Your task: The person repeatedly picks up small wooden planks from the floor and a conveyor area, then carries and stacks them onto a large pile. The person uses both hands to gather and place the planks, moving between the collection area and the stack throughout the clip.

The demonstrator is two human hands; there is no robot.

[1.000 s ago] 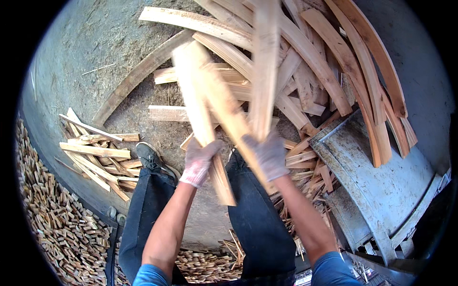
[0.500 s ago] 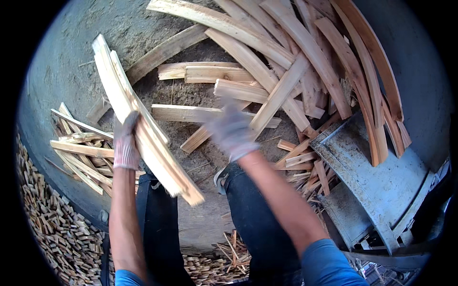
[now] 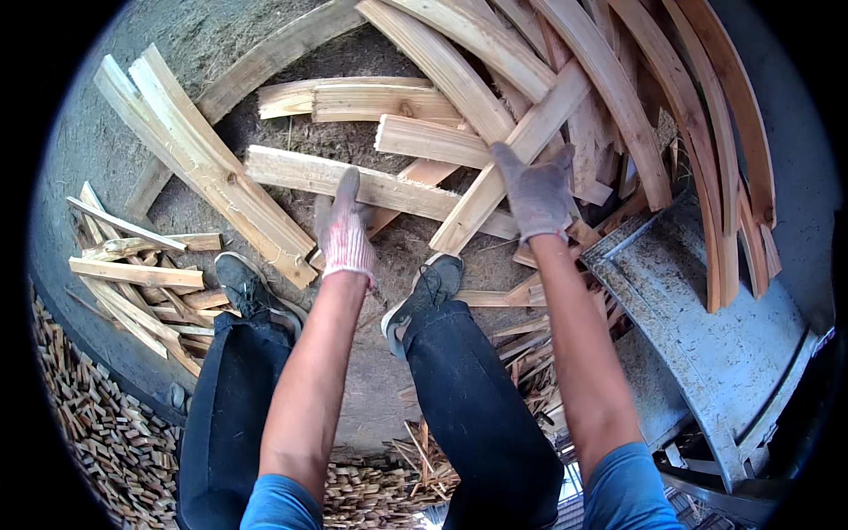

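Head view: spread gloved hands point(image 3: 344, 231) point(image 3: 535, 190) hover over wooden slats point(image 3: 353, 181) on sawdust-strewn concrete floor point(image 3: 199, 40).

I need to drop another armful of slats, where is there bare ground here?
Bare ground lies top left, beyond the bundle of slats. A smaller sawdust patch sits between the left hand and the right hand. The big plank heap crowds the top right, and the short offcuts crowd the left.

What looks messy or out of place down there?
The planks lie crisscrossed in a loose heap, not stacked. Small offcuts are scattered along the lower left. Both gloved hands, left and right, reach over the heap.
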